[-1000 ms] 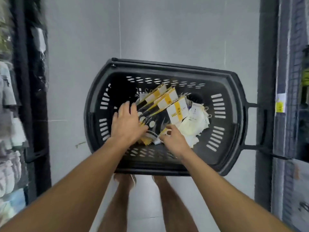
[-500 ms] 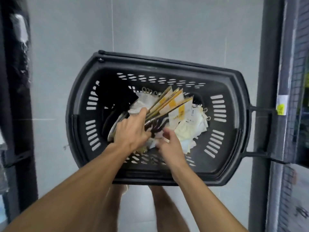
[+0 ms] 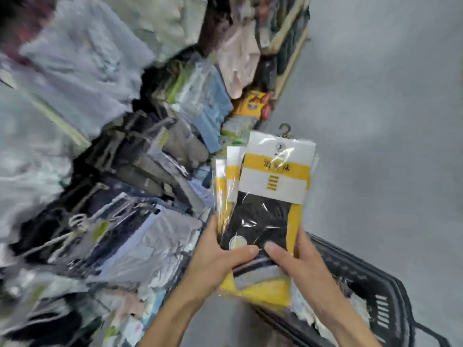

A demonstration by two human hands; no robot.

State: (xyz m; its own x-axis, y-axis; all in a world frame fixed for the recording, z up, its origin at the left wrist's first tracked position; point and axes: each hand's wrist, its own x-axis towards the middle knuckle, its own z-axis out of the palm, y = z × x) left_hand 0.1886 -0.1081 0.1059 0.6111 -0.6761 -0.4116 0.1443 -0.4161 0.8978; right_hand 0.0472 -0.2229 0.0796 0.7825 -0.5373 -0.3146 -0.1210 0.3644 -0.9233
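Yellow-and-white labelled sock packs (image 3: 265, 196), blurred print, left hand (image 3: 213, 261), right hand (image 3: 303, 264) gripping

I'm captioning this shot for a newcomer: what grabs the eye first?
The fanned yellow-and-white sock packs at centre, gripped at their lower end by the left hand and right hand. Left of them, a blurred rack crammed with hanging goods; lower right, a black basket.

Single head-worn camera looks steeply down, close over the sock packs (image 3: 270, 186); clothing racks (image 3: 125, 159), apparently, blur across its left.
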